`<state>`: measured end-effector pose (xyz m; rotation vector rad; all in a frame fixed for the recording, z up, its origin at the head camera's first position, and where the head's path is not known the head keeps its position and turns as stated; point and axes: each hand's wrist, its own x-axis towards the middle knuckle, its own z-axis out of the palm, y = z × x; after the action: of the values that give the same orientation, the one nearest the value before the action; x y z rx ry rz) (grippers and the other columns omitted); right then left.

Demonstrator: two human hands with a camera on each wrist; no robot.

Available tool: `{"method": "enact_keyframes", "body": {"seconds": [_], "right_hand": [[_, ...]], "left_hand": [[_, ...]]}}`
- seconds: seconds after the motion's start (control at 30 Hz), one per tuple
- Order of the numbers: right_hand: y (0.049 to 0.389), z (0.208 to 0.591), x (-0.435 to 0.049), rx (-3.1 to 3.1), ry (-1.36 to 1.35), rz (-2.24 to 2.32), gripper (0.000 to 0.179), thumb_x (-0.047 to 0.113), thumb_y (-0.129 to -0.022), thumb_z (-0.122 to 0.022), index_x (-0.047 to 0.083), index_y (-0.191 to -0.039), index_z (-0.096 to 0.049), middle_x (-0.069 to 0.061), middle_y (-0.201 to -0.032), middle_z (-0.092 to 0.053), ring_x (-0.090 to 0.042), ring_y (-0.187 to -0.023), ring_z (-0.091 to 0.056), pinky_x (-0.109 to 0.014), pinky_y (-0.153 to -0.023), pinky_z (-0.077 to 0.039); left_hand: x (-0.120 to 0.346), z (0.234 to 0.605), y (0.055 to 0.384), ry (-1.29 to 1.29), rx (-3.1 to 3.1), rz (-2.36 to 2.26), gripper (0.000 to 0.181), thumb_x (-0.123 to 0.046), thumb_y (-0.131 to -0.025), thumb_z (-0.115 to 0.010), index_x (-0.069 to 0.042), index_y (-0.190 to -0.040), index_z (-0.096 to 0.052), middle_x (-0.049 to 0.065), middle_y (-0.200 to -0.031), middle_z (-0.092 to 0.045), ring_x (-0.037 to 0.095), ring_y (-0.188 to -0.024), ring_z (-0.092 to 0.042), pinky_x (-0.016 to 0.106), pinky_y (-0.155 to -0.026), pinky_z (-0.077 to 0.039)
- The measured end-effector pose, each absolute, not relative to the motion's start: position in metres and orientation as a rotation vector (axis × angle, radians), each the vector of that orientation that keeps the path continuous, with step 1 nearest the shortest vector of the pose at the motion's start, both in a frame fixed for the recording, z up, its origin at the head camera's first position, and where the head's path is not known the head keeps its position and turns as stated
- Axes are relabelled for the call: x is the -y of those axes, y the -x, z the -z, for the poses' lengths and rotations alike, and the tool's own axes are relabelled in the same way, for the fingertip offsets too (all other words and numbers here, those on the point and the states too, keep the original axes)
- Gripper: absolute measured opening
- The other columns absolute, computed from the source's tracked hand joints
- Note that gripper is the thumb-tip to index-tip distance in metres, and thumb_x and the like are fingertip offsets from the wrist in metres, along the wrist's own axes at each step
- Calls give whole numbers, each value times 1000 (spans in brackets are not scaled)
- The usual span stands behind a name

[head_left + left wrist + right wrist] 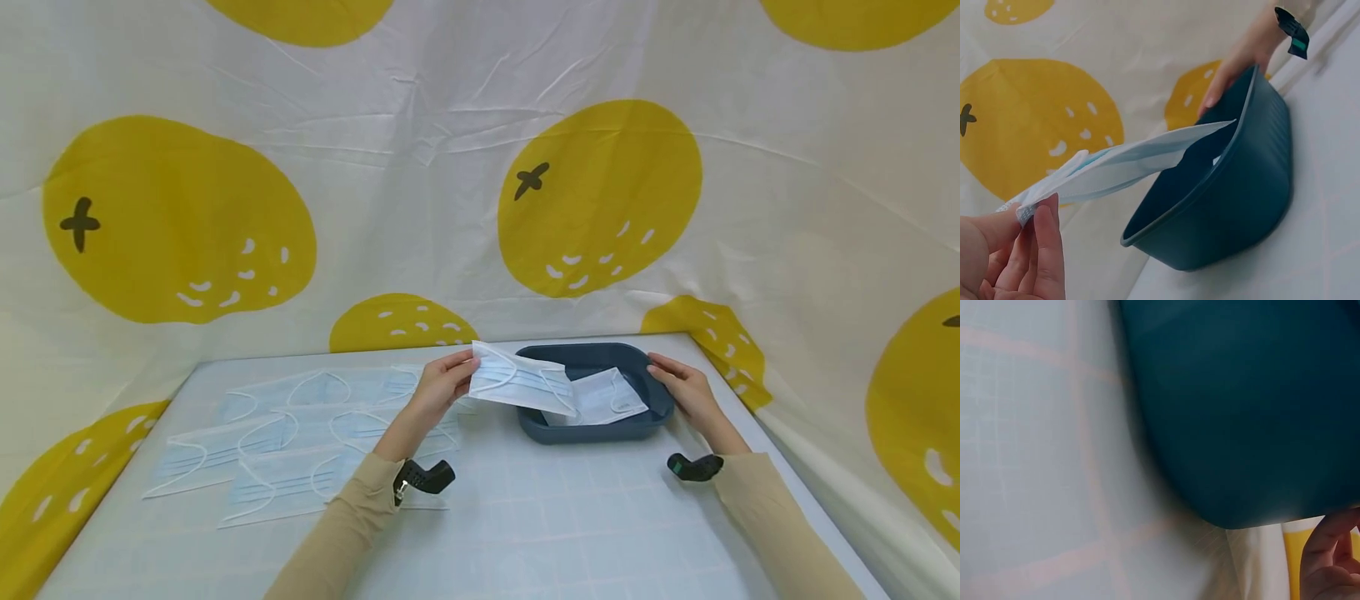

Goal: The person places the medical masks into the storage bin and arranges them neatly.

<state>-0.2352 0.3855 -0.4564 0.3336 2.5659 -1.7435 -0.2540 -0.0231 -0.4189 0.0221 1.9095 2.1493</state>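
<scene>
Pale blue and white face masks (288,479) are spread flat over the left part of the table (570,525), in front of the patterned cloth (420,217), and your left forearm passes over some of them. Next to the right comes your left hand (437,387). Its thumb and fingers pinch one mask, the held mask (525,379), at its left end; in the left wrist view you see the thumb on one side of this edge and the fingers on the other. From your grip the held mask extends toward the right, its ear loops facing up, and its far end is over the left side of the dark blue bin (592,433). Further right, inside the bin, lies another mask (606,398), partly covered by the held one in the head view and leaning over the near rim. At the right end of the bin is your right hand (690,394), with its fingertips touching the rim near the far corner. Whether the thumb presses against those fingers through the rim, you cannot tell.
</scene>
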Motion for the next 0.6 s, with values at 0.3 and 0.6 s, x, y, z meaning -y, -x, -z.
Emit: {"method": "enact_keyframes", "body": {"seconds": [0.3,0.6], "right_hand": [[238,447,-384,-2479,-391,1720,62,38,-99,-51,8,-149,-33,-18,-156,-29,-34,-142,-28,-50,-117,-26],[239,436,-386,-2463,-348,1593,60,35,-101,-46,2,-149,-31,-23,-154,-28,-39,-139,-29,-55,-115,-27]], "left_hand": [[4,417,256,-50,-1883,-2140,43,-18,-96,-59,-3,-136,-52,17,-124,-63,10,-84,-62,17,-74,-56],[-10,420,257,-54,-1860,-2145,43,-15,-96,-59,0,-135,-52,18,-123,-63,9,-83,-63,20,-77,-57]]}}
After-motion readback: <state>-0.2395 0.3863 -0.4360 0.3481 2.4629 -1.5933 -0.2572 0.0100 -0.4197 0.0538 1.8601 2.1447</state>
